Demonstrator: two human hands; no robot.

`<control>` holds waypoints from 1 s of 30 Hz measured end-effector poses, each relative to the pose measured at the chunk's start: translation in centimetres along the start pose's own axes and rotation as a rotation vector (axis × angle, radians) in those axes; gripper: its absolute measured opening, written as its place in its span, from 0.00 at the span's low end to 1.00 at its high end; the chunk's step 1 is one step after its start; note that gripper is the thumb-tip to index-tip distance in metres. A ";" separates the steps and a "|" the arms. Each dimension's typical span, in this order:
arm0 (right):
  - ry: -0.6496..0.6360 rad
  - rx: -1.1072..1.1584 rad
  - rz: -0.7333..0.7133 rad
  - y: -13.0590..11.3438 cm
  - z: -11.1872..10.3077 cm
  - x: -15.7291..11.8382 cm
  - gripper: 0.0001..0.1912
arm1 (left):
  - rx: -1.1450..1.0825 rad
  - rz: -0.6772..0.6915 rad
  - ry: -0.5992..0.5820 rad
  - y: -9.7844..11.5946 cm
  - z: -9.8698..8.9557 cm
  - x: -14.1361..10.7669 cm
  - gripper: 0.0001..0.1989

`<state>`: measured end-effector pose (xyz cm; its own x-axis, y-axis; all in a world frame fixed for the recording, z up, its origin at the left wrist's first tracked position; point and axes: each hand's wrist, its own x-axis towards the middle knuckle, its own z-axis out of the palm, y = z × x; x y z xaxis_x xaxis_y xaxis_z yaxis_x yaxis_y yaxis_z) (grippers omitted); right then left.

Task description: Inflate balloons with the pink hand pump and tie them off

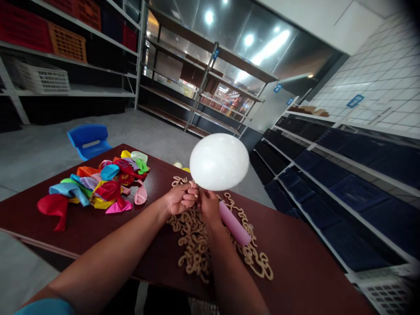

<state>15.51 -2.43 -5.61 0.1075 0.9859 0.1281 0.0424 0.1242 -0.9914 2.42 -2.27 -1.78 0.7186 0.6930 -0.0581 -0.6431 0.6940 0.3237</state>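
A white inflated balloon (pixel 219 162) stands up above the table, its lower end between my two hands. My left hand (pixel 182 198) is closed in a pinch at the balloon's neck, with the fingers curled. Close beside it, my right hand (pixel 209 204) also pinches at the neck, which the fingers mostly hide. Under both hands spreads a heap of tan, curly cord-like loops (pixel 194 245). A pink cylinder (pixel 235 224), perhaps a hand pump, lies right of my right wrist on more of these loops.
Several flat, limp balloons (pixel 108 186) in many colours lie piled on the left of the dark red table (pixel 288 258). A blue chair (pixel 88 141) stands beyond the table's left edge. Shelving (pixel 206 83) runs behind; racks with dark bins (pixel 348 192) line the right.
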 end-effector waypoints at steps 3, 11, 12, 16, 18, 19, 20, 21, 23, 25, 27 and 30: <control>0.148 -0.066 -0.019 -0.7 -0.4 -0.1 0.13 | 0.349 0.177 0.183 0.0 -0.7 0.7 0.09; -0.055 -0.436 -0.374 -2.2 -0.9 -1.5 0.09 | 1.604 0.689 0.655 -0.2 -2.2 1.3 0.18; -0.084 -0.456 -0.408 -2.3 -1.1 -1.5 0.09 | 1.647 0.715 0.666 -0.3 -2.3 1.3 0.18; -0.186 -0.492 -0.589 -3.2 -1.5 -1.4 0.08 | 1.697 0.760 0.652 -0.6 -2.6 1.7 0.16; -0.187 -0.487 -0.646 -3.5 -1.6 -1.3 0.08 | 1.725 0.752 0.606 -0.9 -2.7 1.9 0.14; -0.177 -0.487 -0.660 -3.7 -1.7 -1.2 0.08 | 1.745 0.746 0.573 -1.1 -2.8 1.9 0.14; -0.165 -0.489 -0.665 -3.8 -1.7 -1.2 0.07 | 1.766 0.742 0.541 -1.2 -2.8 1.9 0.13; -0.155 -0.490 -0.665 -3.8 -1.7 -1.2 0.07 | 1.784 0.741 0.516 -1.3 -2.8 2.0 0.13; -0.151 -0.477 -0.648 -3.7 -1.7 -1.2 0.07 | 1.814 0.745 0.504 -1.4 -2.8 1.9 0.12; -0.144 -0.427 -0.592 -3.5 -1.7 -1.1 0.06 | 1.850 0.746 0.526 -1.5 -2.7 1.9 0.11; -0.124 -0.326 -0.458 -3.1 -1.6 -1.0 0.06 | 1.901 0.738 0.546 -1.5 -2.6 1.8 0.11; -0.120 -0.138 -0.175 -2.6 -1.5 -0.8 0.09 | 1.994 0.719 0.543 -1.6 -2.4 1.7 0.11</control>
<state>16.85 -3.67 -3.12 -0.0314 0.9579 0.2853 0.1866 0.2861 -0.9399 4.02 -1.75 -4.61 0.1960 0.8885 0.4149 0.6049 -0.4425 0.6620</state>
